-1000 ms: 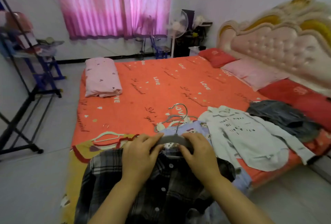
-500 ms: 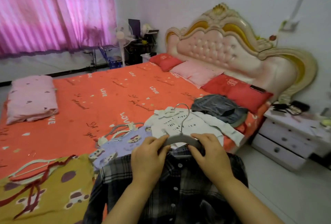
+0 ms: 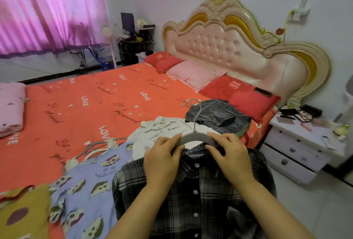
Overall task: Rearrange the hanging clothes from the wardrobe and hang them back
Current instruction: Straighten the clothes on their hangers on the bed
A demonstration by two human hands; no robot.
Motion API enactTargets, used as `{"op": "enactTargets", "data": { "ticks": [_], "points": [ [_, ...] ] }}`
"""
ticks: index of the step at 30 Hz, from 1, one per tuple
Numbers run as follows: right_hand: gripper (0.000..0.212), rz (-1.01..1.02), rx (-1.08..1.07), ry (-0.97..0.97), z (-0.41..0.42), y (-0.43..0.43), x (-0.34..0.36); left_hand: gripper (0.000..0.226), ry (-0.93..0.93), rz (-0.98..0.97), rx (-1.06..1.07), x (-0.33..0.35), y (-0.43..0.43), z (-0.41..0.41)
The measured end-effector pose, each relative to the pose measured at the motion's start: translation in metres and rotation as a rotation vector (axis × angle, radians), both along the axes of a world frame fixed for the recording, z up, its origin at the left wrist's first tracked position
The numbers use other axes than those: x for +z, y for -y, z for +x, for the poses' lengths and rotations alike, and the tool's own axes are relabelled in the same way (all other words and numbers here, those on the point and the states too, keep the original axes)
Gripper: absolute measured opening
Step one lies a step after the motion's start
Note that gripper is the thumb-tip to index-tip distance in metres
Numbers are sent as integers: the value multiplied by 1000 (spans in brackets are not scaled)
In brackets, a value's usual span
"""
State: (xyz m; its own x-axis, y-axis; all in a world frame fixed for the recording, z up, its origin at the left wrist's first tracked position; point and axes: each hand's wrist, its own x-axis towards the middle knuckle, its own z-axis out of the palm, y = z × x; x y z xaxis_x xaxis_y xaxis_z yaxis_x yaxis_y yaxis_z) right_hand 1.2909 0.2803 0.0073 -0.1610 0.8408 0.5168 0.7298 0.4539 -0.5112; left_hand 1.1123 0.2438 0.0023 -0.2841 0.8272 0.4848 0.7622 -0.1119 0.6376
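A dark plaid button shirt (image 3: 194,191) hangs on a grey hanger (image 3: 193,135) with a metal hook, held up in front of me. My left hand (image 3: 162,160) grips the hanger's left shoulder together with the collar. My right hand (image 3: 229,158) grips the right shoulder the same way. On the orange bed (image 3: 86,105) lie a white printed shirt (image 3: 152,133), a dark grey garment (image 3: 215,116), a lilac owl-print garment (image 3: 86,185) and a yellow garment (image 3: 24,214). Loose hangers (image 3: 93,149) lie beside the lilac one.
A padded headboard (image 3: 229,47) with red and pink pillows (image 3: 194,74) fills the right. A white nightstand (image 3: 301,149) with small items stands right of the bed. A folded pink quilt (image 3: 11,107) lies far left. Pink curtains (image 3: 47,9) and a fan (image 3: 108,34) are behind.
My view has swung right, from the clothes rack and curtains to the headboard and nightstand. Both hands keep their grip on the hanger with the plaid shirt.
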Motion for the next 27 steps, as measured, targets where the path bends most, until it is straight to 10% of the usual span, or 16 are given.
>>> {"op": "enactTargets", "data": {
  "ticks": [27],
  "points": [
    [37, -61, 431, 177, -149, -479, -35, 32, 214, -104, 488, -58, -404, -106]
  ]
}}
